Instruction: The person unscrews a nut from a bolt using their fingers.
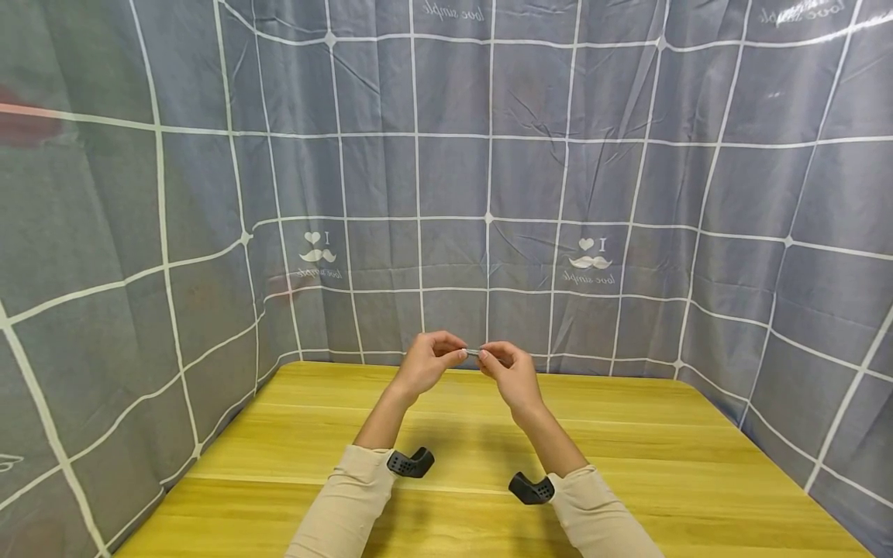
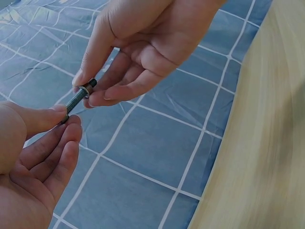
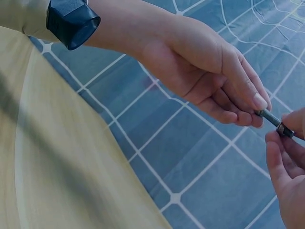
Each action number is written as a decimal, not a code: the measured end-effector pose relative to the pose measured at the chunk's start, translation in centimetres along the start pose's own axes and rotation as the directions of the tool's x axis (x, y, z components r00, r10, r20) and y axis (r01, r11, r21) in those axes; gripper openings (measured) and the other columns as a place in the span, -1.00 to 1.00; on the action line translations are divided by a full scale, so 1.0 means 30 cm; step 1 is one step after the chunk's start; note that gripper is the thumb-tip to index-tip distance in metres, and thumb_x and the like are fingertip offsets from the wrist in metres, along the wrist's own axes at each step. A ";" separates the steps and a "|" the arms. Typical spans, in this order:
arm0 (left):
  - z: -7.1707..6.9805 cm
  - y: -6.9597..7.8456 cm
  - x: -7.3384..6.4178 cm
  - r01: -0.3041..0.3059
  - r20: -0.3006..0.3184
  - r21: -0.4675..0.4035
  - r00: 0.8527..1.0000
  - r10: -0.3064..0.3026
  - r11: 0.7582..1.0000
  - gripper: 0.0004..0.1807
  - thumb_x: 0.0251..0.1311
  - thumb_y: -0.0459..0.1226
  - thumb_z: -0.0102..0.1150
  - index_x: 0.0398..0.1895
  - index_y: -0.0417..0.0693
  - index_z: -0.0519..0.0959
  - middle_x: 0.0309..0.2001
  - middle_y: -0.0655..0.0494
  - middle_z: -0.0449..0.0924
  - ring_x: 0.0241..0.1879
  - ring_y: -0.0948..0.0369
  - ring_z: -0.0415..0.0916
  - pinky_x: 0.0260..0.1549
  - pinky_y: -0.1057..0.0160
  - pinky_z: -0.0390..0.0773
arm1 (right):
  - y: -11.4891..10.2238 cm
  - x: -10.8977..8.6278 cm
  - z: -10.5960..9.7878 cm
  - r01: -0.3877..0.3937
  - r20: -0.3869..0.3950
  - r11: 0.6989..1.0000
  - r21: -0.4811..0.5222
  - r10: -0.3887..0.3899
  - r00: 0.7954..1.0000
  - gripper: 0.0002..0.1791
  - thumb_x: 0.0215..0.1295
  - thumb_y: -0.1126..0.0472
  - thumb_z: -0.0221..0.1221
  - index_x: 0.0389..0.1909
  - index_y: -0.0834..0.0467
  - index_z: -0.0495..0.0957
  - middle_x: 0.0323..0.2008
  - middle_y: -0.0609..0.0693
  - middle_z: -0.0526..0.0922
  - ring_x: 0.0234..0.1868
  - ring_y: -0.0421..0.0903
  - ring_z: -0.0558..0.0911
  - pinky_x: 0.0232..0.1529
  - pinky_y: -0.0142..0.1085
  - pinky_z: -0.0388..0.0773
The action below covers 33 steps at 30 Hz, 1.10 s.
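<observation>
A small threaded metal bolt (image 1: pixel 473 352) is held between both hands, above the far part of the table. My left hand (image 1: pixel 423 366) pinches one end between thumb and fingertips. At the other end, my right hand (image 1: pixel 515 378) pinches it beside a ring-like collar (image 2: pixel 86 89) and a dark tip. The left wrist view shows bare thread on the bolt (image 2: pixel 75 101) between the two grips. Tilted, the bolt (image 3: pixel 270 118) also spans both hands in the right wrist view. Fingertips cover parts of each end, so I cannot tell whether the collar is a nut or a washer.
A yellow wood-grain table (image 1: pixel 453 465) lies below the hands. Grey curtains (image 1: pixel 453 186) with white grid lines stand behind it and at both sides. Black wrist mounts (image 1: pixel 412 463) sit at the sleeve cuffs.
</observation>
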<state>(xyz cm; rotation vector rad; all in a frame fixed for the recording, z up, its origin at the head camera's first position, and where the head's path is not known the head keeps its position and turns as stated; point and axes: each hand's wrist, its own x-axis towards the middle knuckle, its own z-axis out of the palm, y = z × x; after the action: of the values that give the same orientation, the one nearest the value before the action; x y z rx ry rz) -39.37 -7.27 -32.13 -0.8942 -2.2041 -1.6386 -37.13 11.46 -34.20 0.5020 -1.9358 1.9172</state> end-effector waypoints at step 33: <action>-0.004 -0.003 0.002 -0.024 0.001 0.000 1.000 0.024 1.000 -0.86 0.40 -0.41 0.28 -0.09 -0.34 0.70 -0.16 -0.19 0.74 -0.13 -0.05 0.70 -0.06 -0.07 0.65 | 0.004 0.004 -0.005 0.007 0.006 0.999 -0.038 -0.006 1.000 -0.80 0.49 0.33 0.24 0.01 0.37 0.63 -0.07 0.33 0.64 -0.07 0.14 0.68 -0.03 -0.28 0.65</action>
<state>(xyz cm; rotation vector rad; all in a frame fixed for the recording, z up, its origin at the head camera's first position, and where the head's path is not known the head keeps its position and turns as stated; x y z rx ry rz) -39.50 -7.36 -32.12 -0.9180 -2.1854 -1.6271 -37.29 11.61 -34.25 0.5028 -1.9676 1.8735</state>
